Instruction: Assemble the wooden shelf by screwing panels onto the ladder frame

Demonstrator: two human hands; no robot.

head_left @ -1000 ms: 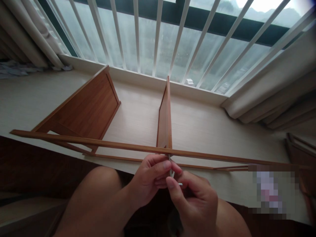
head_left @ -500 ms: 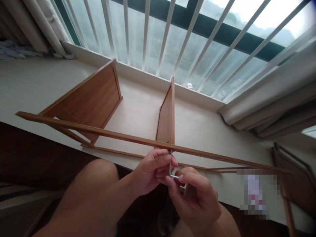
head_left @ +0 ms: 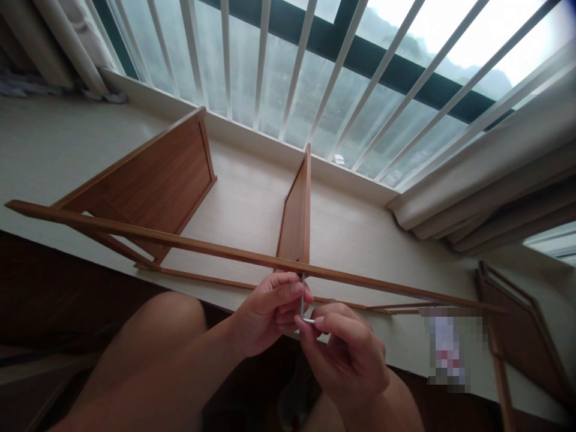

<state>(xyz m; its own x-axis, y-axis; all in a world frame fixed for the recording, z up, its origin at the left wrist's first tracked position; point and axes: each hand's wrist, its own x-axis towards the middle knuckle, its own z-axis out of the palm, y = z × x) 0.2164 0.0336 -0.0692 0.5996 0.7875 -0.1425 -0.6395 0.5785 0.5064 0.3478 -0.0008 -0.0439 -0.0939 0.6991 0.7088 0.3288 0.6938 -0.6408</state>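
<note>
An L-shaped metal hex key (head_left: 303, 300) stands with its long arm's tip against the front side of a long wooden rail (head_left: 216, 251). My left hand (head_left: 258, 309) is closed around the long arm just below the rail. With thumb and forefinger, my right hand (head_left: 348, 354) pinches the short arm, which points to the right. A wooden shelf panel (head_left: 294, 210) meets the rail right behind the key's tip. Whatever the tip sits in is too small to make out.
The wooden frame rests on a pale ledge (head_left: 243, 204) below a barred window. Another panel (head_left: 148, 174) stands at its left end, and a dark panel (head_left: 522, 324) at the right. A blurred-out item (head_left: 447, 351) lies at the right. Curtains (head_left: 472, 174) hang at both sides.
The whole scene has shifted slightly left in view. Both hands keep their hold on the hex key, with only a slight change in the right fingers.
</note>
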